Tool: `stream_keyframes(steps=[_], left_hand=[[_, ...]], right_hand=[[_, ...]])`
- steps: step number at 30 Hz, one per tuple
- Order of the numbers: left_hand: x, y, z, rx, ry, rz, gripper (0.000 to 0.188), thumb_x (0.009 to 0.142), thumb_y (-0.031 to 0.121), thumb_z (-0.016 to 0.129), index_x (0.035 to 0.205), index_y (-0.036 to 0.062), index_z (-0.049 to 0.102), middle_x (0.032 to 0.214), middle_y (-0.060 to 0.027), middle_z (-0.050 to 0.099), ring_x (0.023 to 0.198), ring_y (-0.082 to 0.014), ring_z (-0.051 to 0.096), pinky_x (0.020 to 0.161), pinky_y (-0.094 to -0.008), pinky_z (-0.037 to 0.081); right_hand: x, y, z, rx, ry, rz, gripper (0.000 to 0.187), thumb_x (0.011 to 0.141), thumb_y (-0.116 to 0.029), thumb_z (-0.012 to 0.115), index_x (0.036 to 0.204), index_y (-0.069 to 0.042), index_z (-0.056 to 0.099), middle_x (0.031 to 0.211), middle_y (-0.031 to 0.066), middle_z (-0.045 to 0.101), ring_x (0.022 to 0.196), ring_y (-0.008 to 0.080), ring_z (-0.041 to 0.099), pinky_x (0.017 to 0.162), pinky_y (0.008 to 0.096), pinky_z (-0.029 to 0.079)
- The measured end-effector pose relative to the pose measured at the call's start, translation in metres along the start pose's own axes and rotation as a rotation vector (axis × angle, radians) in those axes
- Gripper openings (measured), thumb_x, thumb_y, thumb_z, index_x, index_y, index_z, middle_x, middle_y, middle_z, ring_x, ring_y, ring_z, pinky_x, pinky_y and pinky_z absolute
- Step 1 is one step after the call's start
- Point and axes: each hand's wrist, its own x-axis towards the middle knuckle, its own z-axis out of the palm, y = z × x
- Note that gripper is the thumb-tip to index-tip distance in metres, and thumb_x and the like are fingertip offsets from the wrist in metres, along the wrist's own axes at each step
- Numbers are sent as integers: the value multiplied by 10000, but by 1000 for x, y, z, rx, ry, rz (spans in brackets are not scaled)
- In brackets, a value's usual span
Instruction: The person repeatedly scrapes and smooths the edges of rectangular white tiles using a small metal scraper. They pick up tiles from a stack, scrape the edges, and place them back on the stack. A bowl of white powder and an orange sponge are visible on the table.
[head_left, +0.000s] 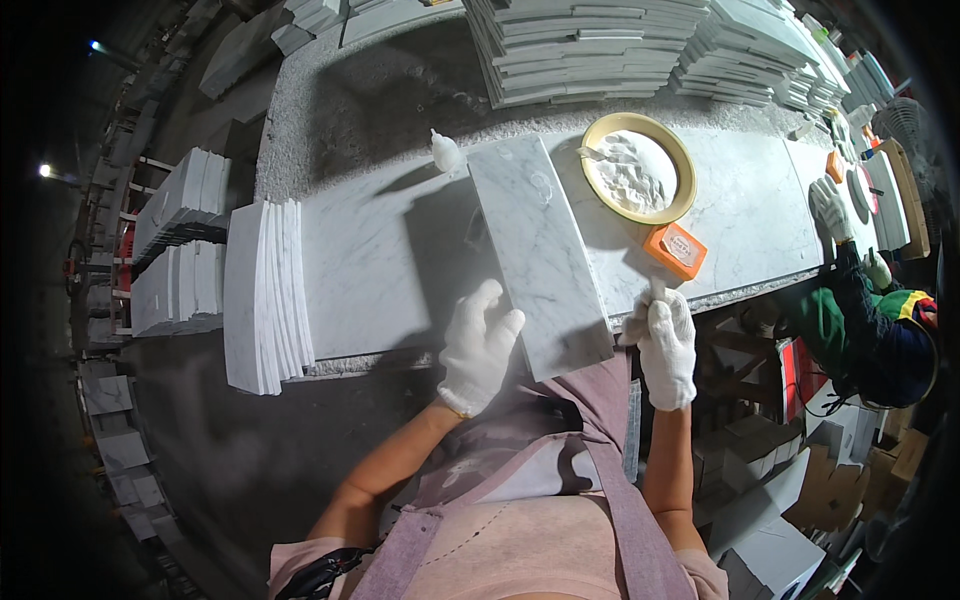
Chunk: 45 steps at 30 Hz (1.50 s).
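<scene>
A long white marble tile [538,255] with grey veins lies across the bench in front of me, its near end jutting past the bench edge. My left hand [479,350], in a white knit glove, is beside the tile's left edge, thumb and fingers apart and holding nothing. Right of the tile, my gloved right hand [664,345] is closed, fingers pinched around something small and pale that I cannot make out. Just beyond it sits an orange block [676,251]. A yellow-rimmed bowl [687,180] contains white powder or paste [630,172]. Behind the tile's left side stands a small white squeeze bottle [445,151].
Upright marble tiles [262,295] lean together at the bench's left end. Tall stacks of tiles [590,50] rise at the back. To the right, another person [870,330] in white gloves works at the same bench [745,190]. Cardboard boxes [830,490] lie below right.
</scene>
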Motion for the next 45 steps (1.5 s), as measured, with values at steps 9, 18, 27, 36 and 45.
stream_keyframes(steps=[9, 18, 27, 36, 45], left_hand=[[127, 8, 23, 500, 64, 629, 685, 819, 288, 874, 1394, 49, 587, 1434, -186, 557, 1360, -401, 510, 1171, -519, 400], [205, 9, 38, 676, 100, 876, 497, 824, 384, 771, 1235, 110, 713, 1338, -144, 596, 1289, -374, 510, 1187, -561, 348], [192, -7, 8, 417, 136, 722, 277, 870, 189, 797, 1127, 91, 762, 1228, -140, 715, 1205, -370, 639, 1127, -491, 469], [222, -14, 35, 583, 110, 365, 531, 1004, 378, 690, 1467, 138, 590, 1497, -134, 593, 1371, -360, 552, 1191, -495, 411], [222, -17, 29, 688, 122, 389, 407, 1015, 278, 662, 1403, 158, 635, 1402, -121, 643, 1270, -364, 618, 1130, -470, 465]], right_hand=[[-21, 16, 47, -130, 11, -204, 200, 1094, -105, 603, 1265, -3, 620, 1059, 86, 709, 844, 154, 729, 738, 308, 628], [-20, 10, 51, -293, -30, -276, 154, 1095, -68, 567, 1211, 18, 621, 1031, 92, 686, 795, 125, 709, 734, 270, 593], [-19, 12, 52, -227, -29, -213, 223, 1074, -95, 639, 1273, 6, 632, 966, 48, 660, 811, 97, 636, 746, 258, 539], [-18, 16, 52, -252, -20, -257, 161, 1091, -87, 587, 1215, 3, 635, 1033, 69, 657, 785, 110, 683, 696, 258, 571], [-18, 19, 53, -158, -7, -153, 235, 1071, -84, 646, 1281, 20, 630, 962, 53, 672, 835, 97, 632, 758, 247, 532]])
